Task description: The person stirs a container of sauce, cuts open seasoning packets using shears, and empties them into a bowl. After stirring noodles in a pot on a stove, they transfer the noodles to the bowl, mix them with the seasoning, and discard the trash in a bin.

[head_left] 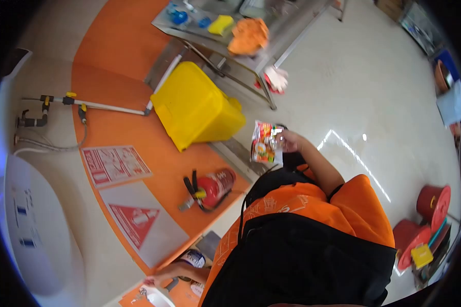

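My right hand [290,140] is closed on a colourful printed food packet [264,143], held out in front of my body above the floor. At the lower left, my left hand [156,279] is at the rim of a white pot-like vessel [161,298] with a grey handle. Its fingers are small and blurred, so their grip cannot be made out. A round labelled container [193,258] stands close to my left forearm.
A yellow bin [197,110] and a red fire extinguisher [215,187] are by the orange wall. A metal table [287,38] bears an orange cloth [249,37] and a yellow cloth [221,24]. Gloves [276,80] hang at its edge. Red buckets [429,204] stand right.
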### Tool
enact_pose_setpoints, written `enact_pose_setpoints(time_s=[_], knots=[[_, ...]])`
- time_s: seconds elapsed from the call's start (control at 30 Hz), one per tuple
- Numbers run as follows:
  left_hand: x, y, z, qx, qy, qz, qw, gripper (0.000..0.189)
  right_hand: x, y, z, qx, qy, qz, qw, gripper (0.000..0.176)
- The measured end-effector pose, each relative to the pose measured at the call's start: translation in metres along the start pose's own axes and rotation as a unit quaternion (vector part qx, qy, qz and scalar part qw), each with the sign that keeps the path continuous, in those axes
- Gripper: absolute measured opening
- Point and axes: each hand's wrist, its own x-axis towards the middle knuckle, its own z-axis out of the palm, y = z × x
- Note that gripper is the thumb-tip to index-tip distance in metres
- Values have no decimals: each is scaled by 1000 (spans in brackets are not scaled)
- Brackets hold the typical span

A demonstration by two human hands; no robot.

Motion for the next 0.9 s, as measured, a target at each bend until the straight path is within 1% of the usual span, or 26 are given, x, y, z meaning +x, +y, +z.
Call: enact_pose_setpoints(time_s=[0.03, 0.1, 0.13, 0.17, 0.23, 0.27, 0.3, 0.37, 0.43, 0.57, 0.6, 0.63, 0.7, 0.73, 0.83, 0.87, 0.9], knots=[[-6, 1, 17, 10, 19, -4, 1000, 42, 30, -20, -1, -35, -14, 11, 999, 8], [-17, 4, 47, 38, 51, -12, 998, 41, 29, -75, 48, -72, 3, 42, 997, 5], [-21, 5, 61, 47, 65, -14, 997, 41, 70, -86, 34, -102, 2, 29, 994, 4], [-24, 5, 73, 58, 75, -17, 995, 41, 81, -112, 49, -105, 17, 21, 994, 5], [-29, 9, 89, 84, 92, -10, 992, 41, 93, -143, 76, -106, 53, 28, 993, 8], [-32, 11, 97, 100, 102, -9, 990, 41, 134, -149, 55, -105, 38, 27, 993, 9], [-34, 13, 102, 116, 108, -7, 987, 41, 133, -165, 65, -104, 20, 3, 994, 8], [-39, 15, 109, 137, 125, -7, 983, 40, 140, -185, 103, -77, 167, -53, 981, 6], [-43, 18, 116, 157, 142, -7, 977, 40, 161, -204, 116, -105, 188, -60, 975, 9], [-50, 22, 126, 186, 168, -8, 968, 40, 228, -217, 118, -145, 229, -86, 959, 24], [-52, 23, 127, 189, 174, -6, 966, 39, 247, -213, 126, -162, 301, -106, 934, 46], [-53, 23, 129, 196, 181, -6, 964, 39, 257, -216, 124, -170, 318, -94, 928, 50], [-57, 24, 132, 204, 193, -5, 960, 39, 227, -232, 152, -186, 351, -69, 915, 60], [-56, 25, 133, 211, 200, -4, 957, 39, 224, -233, 154, -192, 360, -71, 910, 56], [-53, 28, 133, 233, 221, 1, 947, 39, 236, -227, 144, -236, 416, -97, 873, 52], [-53, 30, 130, 243, 231, 2, 942, 39, 229, -228, 148, -196, 400, -131, 886, 53], [-54, 31, 127, 250, 243, 3, 937, 38, 243, -223, 144, -227, 383, -169, 879, 52]])
